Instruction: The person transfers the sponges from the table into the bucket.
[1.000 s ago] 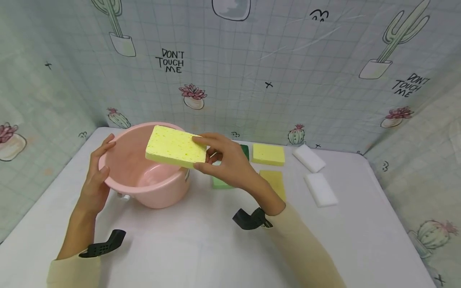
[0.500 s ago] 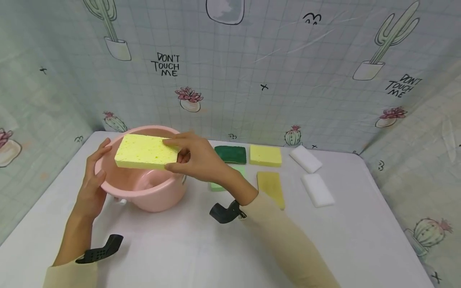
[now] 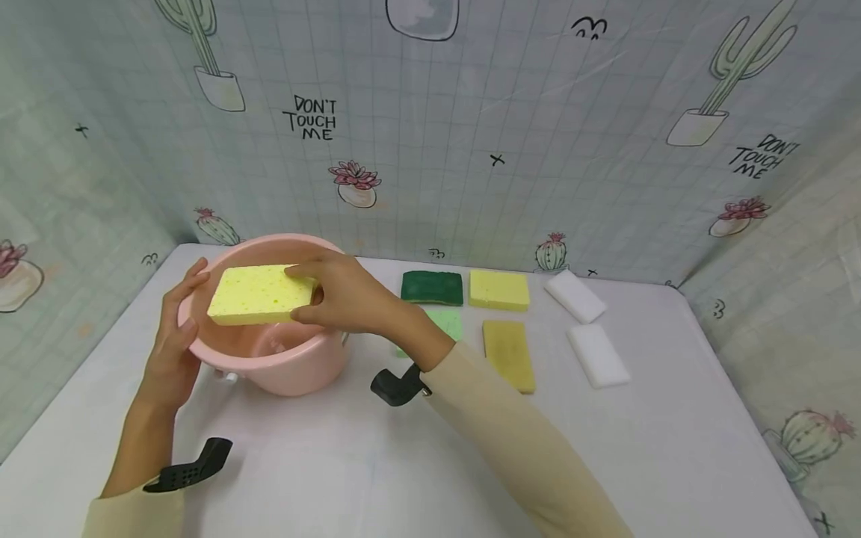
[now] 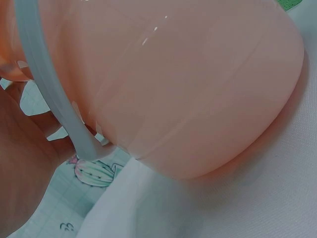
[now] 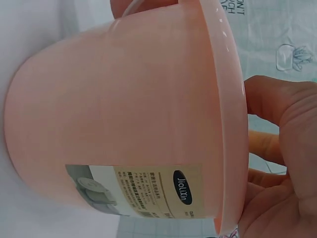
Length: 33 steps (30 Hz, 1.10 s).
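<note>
A pink bucket [image 3: 296, 370] stands at the back left of the table, tilted a little toward the person. My left hand [image 3: 173, 347] grips its left rim, with the thumb on the near side. In the left wrist view a grey handle [image 4: 44, 82] runs down the bucket's side by the fingers. Over the bucket's mouth my right hand [image 3: 346, 291] pinches one end of a bright yellow sponge [image 3: 255, 295] between thumb and fingers. The right wrist view shows the bucket's outer wall with a paper label [image 5: 163, 191]; there the rim hides the sponge.
Right of the bucket lie a dark green sponge [image 3: 432, 288], a light green sponge [image 3: 447, 323] partly behind the right forearm, a yellow sponge [image 3: 499, 290] and a darker yellow sponge [image 3: 508, 355]. Farther right are two white sponges [image 3: 575, 296]. A printed curtain [image 3: 430, 149] rises behind the table.
My right hand has carried the yellow sponge left and slightly down, from the bucket's right side to over its mouth. The left hand keeps its grip on the rim.
</note>
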### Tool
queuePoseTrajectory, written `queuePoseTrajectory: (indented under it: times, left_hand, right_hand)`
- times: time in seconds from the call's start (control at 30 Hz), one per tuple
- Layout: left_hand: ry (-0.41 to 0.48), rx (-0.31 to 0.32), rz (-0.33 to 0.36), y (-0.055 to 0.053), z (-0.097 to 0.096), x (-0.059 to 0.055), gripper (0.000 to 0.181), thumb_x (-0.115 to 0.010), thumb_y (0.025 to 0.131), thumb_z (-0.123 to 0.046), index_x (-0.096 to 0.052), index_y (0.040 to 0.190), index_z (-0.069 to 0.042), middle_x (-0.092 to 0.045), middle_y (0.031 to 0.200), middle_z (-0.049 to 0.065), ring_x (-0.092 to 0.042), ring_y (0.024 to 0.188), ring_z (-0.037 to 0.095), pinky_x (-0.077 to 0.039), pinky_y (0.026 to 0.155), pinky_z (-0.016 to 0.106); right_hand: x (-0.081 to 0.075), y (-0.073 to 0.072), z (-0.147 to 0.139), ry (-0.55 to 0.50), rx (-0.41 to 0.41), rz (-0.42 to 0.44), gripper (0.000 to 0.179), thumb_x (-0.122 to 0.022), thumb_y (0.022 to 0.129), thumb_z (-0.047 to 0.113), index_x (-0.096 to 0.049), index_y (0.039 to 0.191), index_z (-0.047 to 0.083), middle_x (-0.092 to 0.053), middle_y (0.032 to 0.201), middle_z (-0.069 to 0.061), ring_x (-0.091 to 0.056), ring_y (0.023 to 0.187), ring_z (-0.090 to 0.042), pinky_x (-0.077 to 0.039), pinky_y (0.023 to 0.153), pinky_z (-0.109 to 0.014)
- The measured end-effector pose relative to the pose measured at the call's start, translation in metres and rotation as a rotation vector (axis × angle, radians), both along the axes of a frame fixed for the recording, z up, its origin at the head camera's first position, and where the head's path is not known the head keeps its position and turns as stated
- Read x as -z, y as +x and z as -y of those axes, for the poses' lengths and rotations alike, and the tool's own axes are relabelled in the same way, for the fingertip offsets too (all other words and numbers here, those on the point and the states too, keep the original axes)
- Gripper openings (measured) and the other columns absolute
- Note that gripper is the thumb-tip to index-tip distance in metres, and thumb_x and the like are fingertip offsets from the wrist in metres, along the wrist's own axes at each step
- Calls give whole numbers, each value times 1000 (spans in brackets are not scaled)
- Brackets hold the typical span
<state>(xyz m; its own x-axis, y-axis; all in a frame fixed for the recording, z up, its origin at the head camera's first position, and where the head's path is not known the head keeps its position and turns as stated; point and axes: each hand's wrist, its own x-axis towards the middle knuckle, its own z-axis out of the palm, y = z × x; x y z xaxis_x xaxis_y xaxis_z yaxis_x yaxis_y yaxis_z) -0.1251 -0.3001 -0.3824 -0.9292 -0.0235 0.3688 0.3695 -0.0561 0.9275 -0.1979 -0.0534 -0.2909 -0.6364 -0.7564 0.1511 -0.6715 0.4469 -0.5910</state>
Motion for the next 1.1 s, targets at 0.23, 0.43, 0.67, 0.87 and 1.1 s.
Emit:
queuePoseTrajectory:
  times: [0.23,0.43,0.67,0.87,1.1]
  left_hand:
    - [6,10,-1,-3,0,1,59,-47,89,-17,-34,146,-19,-8,158,-2,-8,143,23,-41,95,18]
    - [-10,5,-3,-3,0,0,58,-47,89,-18,-34,146,-18,-8,158,-2,-9,143,23,-41,94,18]
    - [-18,-4,20,0,0,-2,59,-47,89,-20,-33,147,-20,-7,158,-3,-7,143,23,-40,97,19]
    - [-17,-4,25,1,1,-3,59,-47,90,-20,-33,147,-21,-8,158,-4,-8,143,23,-41,95,18]
    - [-21,5,17,1,1,-3,58,-46,90,-20,-33,147,-21,-7,158,-3,-8,143,24,-42,93,18]
  right_hand:
    - [-4,-5,8,97,-14,-8,55,-73,83,21,-56,132,4,-60,125,-3,-56,75,-4,-43,70,-11]
    - [-6,-7,16,131,-24,-1,53,-73,82,19,-58,130,3,-62,118,-1,-52,83,-7,-39,72,-13]
    - [-8,-6,26,209,-77,-68,50,-74,81,22,-62,127,6,-65,113,2,-48,86,-7,-35,74,-13]
    - [-8,-9,28,194,-87,27,48,-69,88,28,-59,130,7,-63,121,2,-49,92,-5,-35,79,-11]
    - [-8,-10,30,173,-53,60,42,-63,92,26,-59,129,6,-61,126,-1,-50,107,-6,-35,92,-13]
